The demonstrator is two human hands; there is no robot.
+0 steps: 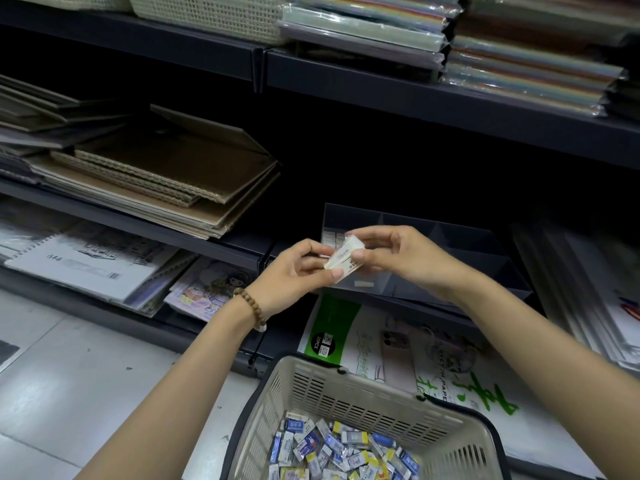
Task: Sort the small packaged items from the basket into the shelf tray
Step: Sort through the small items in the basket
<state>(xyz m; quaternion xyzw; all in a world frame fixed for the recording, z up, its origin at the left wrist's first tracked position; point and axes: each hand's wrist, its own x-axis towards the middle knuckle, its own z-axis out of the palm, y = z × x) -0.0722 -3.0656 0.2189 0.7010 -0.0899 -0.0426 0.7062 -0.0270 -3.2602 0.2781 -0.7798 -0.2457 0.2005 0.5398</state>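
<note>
Pinching one small white pack [344,259] btwn L hand [294,268] & R hand [391,258], thumbs & fingertips curled on its ends, pack tilted, held just in front of shelf tray [450,251]. Bead bracelet [251,311] on L wrist. In tray's far-left compartment: row of white packs [330,237], upright, side by side. Below, well apart from tray: basket [346,386] w/ many mixed packs [339,452] in bottom. Step in hand, prob.: orienting pack before placing; sorting far from done. Next move calls for short reach fwd, turning pack to match row, slotting in beside it w/o toppling neighbours.
</note>
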